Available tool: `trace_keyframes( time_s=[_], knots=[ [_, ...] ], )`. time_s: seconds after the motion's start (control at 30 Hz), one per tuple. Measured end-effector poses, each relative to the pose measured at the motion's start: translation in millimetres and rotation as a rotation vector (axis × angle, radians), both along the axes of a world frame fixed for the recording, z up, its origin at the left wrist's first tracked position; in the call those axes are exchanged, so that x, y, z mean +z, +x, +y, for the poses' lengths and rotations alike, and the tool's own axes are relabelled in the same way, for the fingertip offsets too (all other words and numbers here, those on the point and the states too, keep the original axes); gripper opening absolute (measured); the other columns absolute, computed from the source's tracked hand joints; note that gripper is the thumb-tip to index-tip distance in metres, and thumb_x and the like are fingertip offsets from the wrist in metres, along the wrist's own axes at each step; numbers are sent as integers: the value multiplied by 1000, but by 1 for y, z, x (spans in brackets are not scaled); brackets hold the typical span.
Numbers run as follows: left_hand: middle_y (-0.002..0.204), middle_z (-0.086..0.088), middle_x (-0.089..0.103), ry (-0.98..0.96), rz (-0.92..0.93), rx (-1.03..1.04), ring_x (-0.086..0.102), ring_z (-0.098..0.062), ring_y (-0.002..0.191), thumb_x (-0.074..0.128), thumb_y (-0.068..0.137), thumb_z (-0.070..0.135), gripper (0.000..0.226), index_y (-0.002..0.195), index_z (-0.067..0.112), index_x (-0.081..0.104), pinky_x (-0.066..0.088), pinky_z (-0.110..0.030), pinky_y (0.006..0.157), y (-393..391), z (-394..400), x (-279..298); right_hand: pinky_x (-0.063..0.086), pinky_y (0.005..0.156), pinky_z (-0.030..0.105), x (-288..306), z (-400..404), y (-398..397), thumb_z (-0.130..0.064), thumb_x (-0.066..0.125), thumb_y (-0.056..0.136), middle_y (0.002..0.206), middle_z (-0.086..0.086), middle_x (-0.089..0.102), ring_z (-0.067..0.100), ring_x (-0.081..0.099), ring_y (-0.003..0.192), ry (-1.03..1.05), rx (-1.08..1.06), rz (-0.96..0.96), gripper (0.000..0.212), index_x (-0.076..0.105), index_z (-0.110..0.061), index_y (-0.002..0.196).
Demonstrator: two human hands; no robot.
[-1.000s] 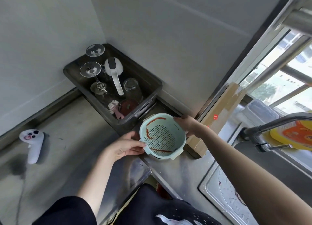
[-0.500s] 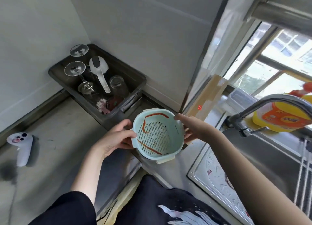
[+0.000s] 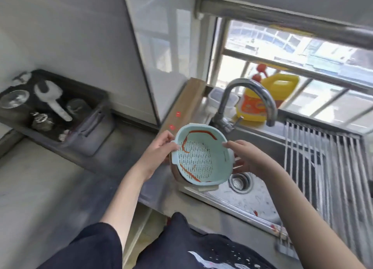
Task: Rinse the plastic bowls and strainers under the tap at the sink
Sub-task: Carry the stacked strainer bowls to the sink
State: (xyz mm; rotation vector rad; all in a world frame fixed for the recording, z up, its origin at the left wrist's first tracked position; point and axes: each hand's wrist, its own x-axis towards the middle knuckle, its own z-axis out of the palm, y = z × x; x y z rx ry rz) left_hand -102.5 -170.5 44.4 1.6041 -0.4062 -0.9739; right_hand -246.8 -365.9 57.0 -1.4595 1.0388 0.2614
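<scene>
A pale blue plastic strainer (image 3: pixel 198 157) with red streaks inside sits nested in a darker bowl (image 3: pixel 177 177), whose brown wall shows below it. My left hand (image 3: pixel 159 149) grips the set at its left rim. My right hand (image 3: pixel 245 157) holds its right rim and underside. The set is tilted toward me, over the left edge of the steel sink (image 3: pixel 254 200). The curved tap (image 3: pixel 250 99) stands behind it; no water runs from it.
A roll-up drying rack (image 3: pixel 323 164) covers the sink's right part. A yellow detergent jug (image 3: pixel 266 101) and a clear tub (image 3: pixel 220 99) stand on the sill. A wooden board (image 3: pixel 181 105) leans by the wall. A dark bin (image 3: pixel 52 109) with glasses sits far left.
Both hands have carried the strainer set rightward, from the counter near the dark bin to above the sink's left edge. The view has swung right toward the tap and window.
</scene>
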Motion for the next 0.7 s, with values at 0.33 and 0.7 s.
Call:
trace_keyframes(
  time_s=[0.33,0.7],
  knots=[
    [99,5,67,48,205,-26,63,-14,85,51,97,26,21,115,30,61,52,-36,72,-73,-84,-28,60,66,37,-28,-48,-113,-44,57,89,110,8,55,27,68,85,-105,-325,-16,39,44,-18,116],
    [121,-5,58,197,513,-197,51,-34,117,57,92,25,24,112,30,69,48,-61,88,-51,-103,-55,61,69,37,-52,-60,-119,-30,63,89,104,11,63,24,68,83,-114,-337,23,27,52,-11,105]
  ],
)
